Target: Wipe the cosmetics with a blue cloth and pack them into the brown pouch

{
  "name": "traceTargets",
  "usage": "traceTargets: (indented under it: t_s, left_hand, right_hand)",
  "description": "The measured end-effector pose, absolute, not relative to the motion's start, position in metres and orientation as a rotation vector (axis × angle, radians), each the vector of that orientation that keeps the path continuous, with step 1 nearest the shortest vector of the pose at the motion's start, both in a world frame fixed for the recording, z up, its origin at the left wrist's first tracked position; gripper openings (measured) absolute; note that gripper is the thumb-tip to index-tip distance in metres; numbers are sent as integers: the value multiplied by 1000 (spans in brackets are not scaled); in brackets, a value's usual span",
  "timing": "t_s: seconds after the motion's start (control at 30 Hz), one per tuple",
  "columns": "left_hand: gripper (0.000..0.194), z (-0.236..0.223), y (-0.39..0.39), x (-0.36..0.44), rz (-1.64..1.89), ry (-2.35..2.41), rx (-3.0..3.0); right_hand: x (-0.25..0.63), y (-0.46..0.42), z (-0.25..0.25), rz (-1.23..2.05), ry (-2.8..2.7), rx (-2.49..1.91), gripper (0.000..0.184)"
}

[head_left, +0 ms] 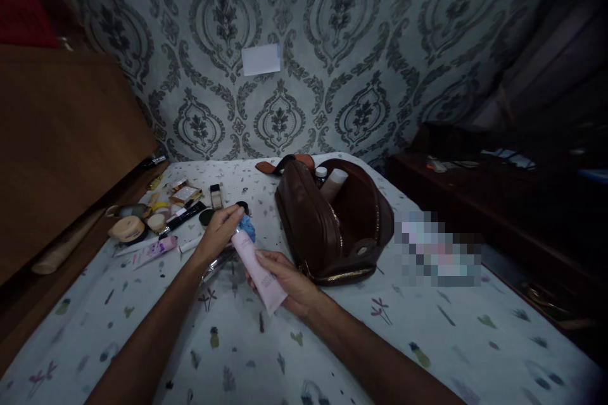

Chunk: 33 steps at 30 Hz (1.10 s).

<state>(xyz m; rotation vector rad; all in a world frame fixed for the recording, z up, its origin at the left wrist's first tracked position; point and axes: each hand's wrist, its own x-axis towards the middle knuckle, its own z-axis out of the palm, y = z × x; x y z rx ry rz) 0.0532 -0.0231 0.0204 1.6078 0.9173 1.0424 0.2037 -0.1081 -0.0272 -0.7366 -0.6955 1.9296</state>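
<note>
Beside a brown leather bag (303,221), left hand (218,230) and right hand (292,285) pinch a pink tube (250,261). White-topped bottles (336,181) are in; round jars (128,228) aren't.

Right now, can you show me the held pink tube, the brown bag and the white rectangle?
Held pink tube (263,281): head view, body middle.
Brown bag (308,221): head view, left side panel.
White rectangle (261,60): head view, its middle.

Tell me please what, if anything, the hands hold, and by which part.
A pink tube: the right hand grips its middle; the left hand is at its far end, whether gripping is unclear.
</note>
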Motion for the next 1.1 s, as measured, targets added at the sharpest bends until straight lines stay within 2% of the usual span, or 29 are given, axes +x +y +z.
traceTargets:
  t_s: [0.3,0.53,0.73,0.97,1.1]
  left_hand:
    - [44,18,-22,55,1180,1002,1668]
    - [40,20,-24,59,1356,1182,1730]
    - [30,16,-33,69,1388,1221,1397]
    - [20,11,-37,73,1379,1157,1575]
    - [12,11,-39,74,1390,1215,1826]
  right_hand:
    - [208,-110,-20,1919,-770,-719,54]
    - [201,-111,-23,1674,-966,-722,47]
    - [205,-108,-23,1817,-657,-702,65]
    - [208,-103,-24,1856,-443,-569,36]
    - [207,-100,-29,1858,-381,-571,29]
